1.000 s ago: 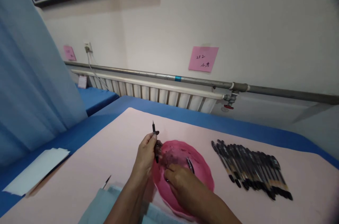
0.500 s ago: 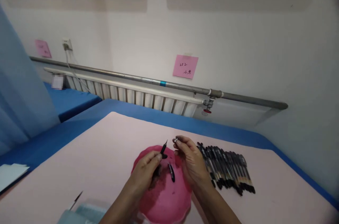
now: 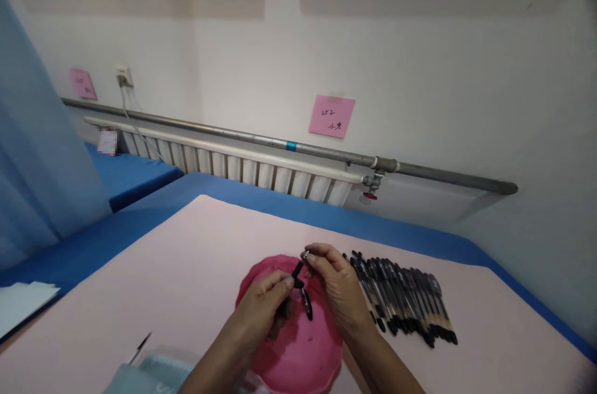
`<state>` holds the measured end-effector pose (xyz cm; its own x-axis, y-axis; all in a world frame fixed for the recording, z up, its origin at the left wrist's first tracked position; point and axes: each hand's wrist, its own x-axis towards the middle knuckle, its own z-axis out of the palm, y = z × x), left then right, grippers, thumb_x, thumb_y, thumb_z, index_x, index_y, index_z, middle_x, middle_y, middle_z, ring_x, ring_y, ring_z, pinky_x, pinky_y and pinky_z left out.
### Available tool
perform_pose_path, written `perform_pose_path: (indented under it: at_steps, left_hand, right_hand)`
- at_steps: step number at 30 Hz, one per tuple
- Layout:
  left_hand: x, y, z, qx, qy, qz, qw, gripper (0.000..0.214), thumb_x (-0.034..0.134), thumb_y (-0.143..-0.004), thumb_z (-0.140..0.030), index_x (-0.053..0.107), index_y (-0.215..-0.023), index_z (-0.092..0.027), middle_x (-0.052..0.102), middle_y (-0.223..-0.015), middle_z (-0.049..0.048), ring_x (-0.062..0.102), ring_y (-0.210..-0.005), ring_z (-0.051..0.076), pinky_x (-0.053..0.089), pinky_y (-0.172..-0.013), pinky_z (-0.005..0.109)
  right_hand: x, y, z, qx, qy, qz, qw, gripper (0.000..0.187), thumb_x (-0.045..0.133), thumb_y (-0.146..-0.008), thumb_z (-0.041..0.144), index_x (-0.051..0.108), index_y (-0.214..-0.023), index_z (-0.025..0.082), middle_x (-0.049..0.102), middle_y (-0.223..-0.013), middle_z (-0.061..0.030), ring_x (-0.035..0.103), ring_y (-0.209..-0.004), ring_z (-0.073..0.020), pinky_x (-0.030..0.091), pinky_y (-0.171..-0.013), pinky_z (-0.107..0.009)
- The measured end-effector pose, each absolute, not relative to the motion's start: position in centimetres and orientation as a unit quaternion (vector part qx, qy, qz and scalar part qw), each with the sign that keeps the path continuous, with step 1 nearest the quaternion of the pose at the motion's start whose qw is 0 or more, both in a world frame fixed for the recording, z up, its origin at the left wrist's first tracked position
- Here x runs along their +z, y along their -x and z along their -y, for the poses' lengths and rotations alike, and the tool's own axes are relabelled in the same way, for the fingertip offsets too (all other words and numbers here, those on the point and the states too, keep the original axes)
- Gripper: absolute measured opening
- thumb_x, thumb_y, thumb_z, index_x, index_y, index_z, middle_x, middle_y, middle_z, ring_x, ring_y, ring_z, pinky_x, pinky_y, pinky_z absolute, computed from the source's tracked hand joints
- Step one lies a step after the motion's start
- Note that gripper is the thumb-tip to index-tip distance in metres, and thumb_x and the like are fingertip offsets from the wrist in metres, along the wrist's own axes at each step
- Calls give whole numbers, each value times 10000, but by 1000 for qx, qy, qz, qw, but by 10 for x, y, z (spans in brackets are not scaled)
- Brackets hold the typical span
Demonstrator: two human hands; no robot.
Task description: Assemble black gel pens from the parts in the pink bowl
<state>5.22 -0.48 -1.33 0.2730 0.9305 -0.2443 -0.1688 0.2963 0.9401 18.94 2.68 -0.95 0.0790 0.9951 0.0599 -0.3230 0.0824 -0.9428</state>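
My left hand [image 3: 267, 302] is closed around a black pen [image 3: 298, 268], whose front end points up and to the right. My right hand [image 3: 339, 285] pinches a small silvery pen tip [image 3: 305, 254] between thumb and fingertips, right at the front end of the pen; whether the two are threaded together I cannot tell. Below both hands is a pink scalloped plate [image 3: 303, 360]. A black pen cap [image 3: 306, 304] appears over the plate, just right of my left hand's fingers. Dark smudges mark my fingertips.
A row of several black-capped pens [image 3: 403, 297] lies to the right on the pink table cover [image 3: 153, 270]. At the lower left are a pale blue packet [image 3: 149, 375], a slim pen refill [image 3: 140, 347] and white paper [image 3: 25, 307]. A radiator [image 3: 252, 172] runs along the wall behind.
My hands have come together: the silvery tip, earlier held apart from the pen's exposed point, is now at the pen's front end and the point is covered. The view has shifted slightly.
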Motion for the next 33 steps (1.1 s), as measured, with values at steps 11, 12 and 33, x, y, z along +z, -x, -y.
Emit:
perform_pose_path:
  at_steps: [11,12,33]
  left_hand:
    - [-18,-50,9,385,-261,-344,815,313,621,-728,-450,444,-789,-199,435,-520,-78,214,-341,3,53,-356,157]
    - [-18,-50,10,383,-250,-326,827,304,631,-727,-430,442,-790,-200,418,-513,-83,208,-343,3,51,-355,154]
    - [-10,-52,8,379,-365,-421,739,423,592,-679,-580,463,-803,-197,444,-490,-84,207,-316,7,67,-355,171]
  right_hand:
    - [-9,-191,-27,603,354,411,585,252,744,-634,236,652,-867,203,619,-707,23,523,-595,-101,405,-592,-235]
    - [-8,-192,-27,610,348,410,582,256,744,-632,234,651,-868,203,621,-714,20,528,-599,-105,406,-588,-237]
    - [-21,-183,-25,650,365,378,549,227,754,-651,316,584,-596,176,547,-542,42,461,-515,-93,374,-524,-224]
